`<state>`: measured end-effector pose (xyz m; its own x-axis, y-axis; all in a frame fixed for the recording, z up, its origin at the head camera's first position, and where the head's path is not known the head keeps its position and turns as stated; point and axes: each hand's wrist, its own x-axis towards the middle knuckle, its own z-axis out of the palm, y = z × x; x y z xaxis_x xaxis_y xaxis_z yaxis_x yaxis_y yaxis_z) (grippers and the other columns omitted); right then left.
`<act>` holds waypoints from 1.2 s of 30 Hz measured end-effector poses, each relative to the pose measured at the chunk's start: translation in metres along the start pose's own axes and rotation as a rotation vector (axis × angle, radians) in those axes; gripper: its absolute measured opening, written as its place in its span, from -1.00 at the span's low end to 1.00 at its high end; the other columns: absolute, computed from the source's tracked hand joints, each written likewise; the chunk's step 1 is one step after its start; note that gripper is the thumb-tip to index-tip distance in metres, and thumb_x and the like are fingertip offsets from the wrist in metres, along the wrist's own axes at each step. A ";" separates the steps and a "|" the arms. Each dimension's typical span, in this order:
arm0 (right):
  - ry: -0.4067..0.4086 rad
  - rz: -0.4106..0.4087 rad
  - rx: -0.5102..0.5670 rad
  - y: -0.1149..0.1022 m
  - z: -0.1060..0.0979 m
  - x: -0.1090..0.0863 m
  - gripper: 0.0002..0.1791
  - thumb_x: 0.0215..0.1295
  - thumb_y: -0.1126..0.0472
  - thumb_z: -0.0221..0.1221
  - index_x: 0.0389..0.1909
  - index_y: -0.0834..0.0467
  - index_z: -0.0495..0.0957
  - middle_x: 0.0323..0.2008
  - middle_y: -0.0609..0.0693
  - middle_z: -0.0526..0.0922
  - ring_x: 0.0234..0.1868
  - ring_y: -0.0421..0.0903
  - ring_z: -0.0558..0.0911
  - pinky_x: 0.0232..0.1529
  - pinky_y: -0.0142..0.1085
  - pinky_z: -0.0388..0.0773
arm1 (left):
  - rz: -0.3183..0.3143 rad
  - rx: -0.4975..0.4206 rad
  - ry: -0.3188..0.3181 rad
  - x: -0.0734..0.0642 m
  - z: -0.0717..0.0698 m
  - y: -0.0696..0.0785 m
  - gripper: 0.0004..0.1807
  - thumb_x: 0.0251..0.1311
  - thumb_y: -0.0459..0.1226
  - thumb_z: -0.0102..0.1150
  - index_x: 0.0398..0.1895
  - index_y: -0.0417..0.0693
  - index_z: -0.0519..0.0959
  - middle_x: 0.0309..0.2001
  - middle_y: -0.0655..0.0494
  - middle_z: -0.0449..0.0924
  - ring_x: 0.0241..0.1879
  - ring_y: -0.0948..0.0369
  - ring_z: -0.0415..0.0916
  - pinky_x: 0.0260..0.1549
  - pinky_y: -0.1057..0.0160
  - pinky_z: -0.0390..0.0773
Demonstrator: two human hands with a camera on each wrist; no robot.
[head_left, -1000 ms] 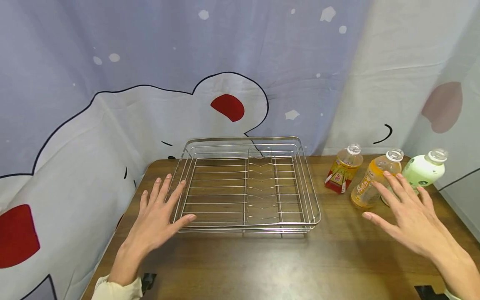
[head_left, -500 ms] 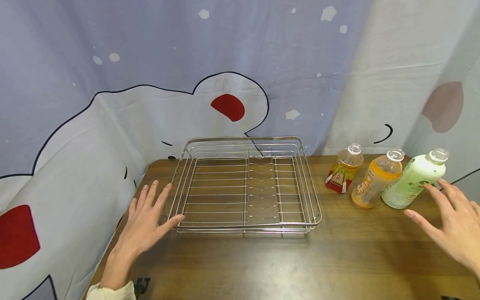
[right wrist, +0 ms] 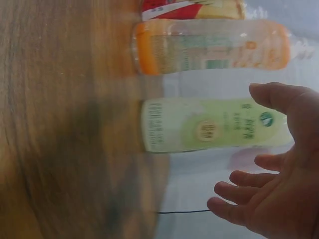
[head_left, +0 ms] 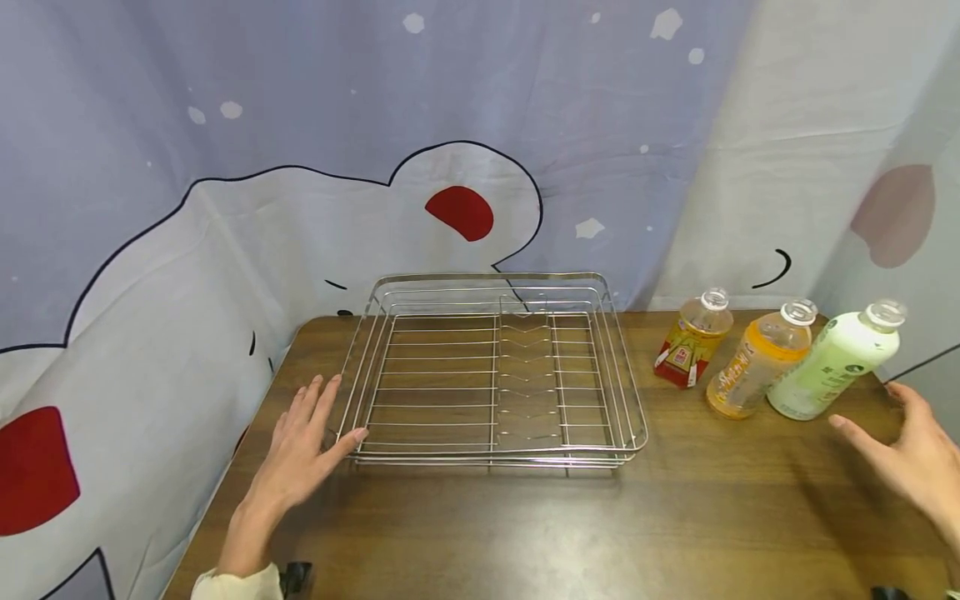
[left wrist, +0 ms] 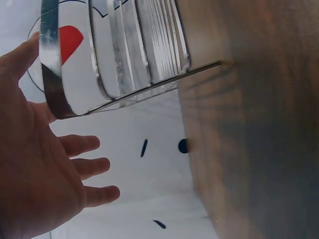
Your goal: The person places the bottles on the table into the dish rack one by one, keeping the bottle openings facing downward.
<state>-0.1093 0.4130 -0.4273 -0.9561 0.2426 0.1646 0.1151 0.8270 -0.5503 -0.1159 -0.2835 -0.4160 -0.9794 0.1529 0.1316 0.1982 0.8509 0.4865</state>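
Observation:
A silver wire dish rack (head_left: 450,390) stands on the wooden table against the back curtain. My left hand (head_left: 296,458) is at its left front corner, fingers spread; in the left wrist view the thumb and index finger are close to the rack's rim (left wrist: 51,89), and contact cannot be told. My right hand (head_left: 911,458) hovers at the far right, thumb and fingers apart, holding nothing. Just in front of it stands a green bottle (head_left: 832,367), uncapped and upright, which lies between thumb and fingers in the right wrist view.
Left of the green bottle stand an orange-labelled clear bottle (head_left: 761,362) and a smaller bottle with a red and yellow label (head_left: 692,340). A patterned curtain (head_left: 262,250) hangs behind and at the sides. The brown tabletop (head_left: 525,533) spreads in front of the rack.
My right hand has moved right, away from in front of the orange-labelled and green bottles, to the green bottle's right side. My left hand has shifted slightly down and left.

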 end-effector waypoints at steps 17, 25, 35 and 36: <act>-0.081 0.184 0.244 0.031 0.028 0.025 0.10 0.34 -0.01 0.21 0.49 0.43 -0.34 0.41 0.61 -0.16 0.31 0.63 0.04 0.19 0.42 0.08 | -0.008 -0.164 0.006 -0.001 0.015 -0.009 -0.08 0.39 0.02 0.09 0.60 -0.09 -0.15 0.55 -0.20 -0.14 0.48 -0.24 -0.21 0.32 -0.35 -0.07; -0.048 0.123 0.307 0.041 0.041 0.032 0.00 0.30 0.11 0.31 0.51 0.38 -0.11 0.34 0.43 0.23 0.00 -0.41 0.43 -0.26 -0.71 0.30 | -0.023 -0.237 0.023 -0.003 0.021 -0.013 -0.11 0.40 -0.03 0.10 0.61 0.03 -0.17 0.56 -0.12 -0.13 0.47 -0.22 -0.11 0.28 -0.34 0.07; -0.030 0.119 0.373 0.043 0.050 0.039 -0.02 0.26 0.13 0.35 0.53 0.26 -0.04 0.22 0.05 0.37 -0.18 -0.62 0.35 -0.28 -0.71 0.35 | -0.056 -0.425 0.103 -0.007 0.035 -0.015 -0.18 0.43 -0.15 0.08 0.60 0.28 -0.13 0.50 -0.17 0.06 0.22 -0.21 0.38 0.03 -0.07 0.52; -0.026 0.132 0.368 0.042 0.050 0.039 -0.01 0.26 0.11 0.35 0.53 0.24 -0.05 0.26 0.10 0.35 -0.17 -0.61 0.35 -0.28 -0.71 0.34 | -0.051 -0.464 0.101 -0.007 0.037 -0.015 -0.19 0.44 -0.18 0.08 0.60 0.29 -0.13 0.50 -0.18 0.06 0.20 -0.19 0.41 0.05 0.07 0.52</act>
<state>-0.1556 0.4315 -0.4851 -0.9466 0.3178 0.0544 0.1377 0.5509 -0.8231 -0.1135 -0.2791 -0.4560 -0.9844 0.0472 0.1698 0.1682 0.5382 0.8258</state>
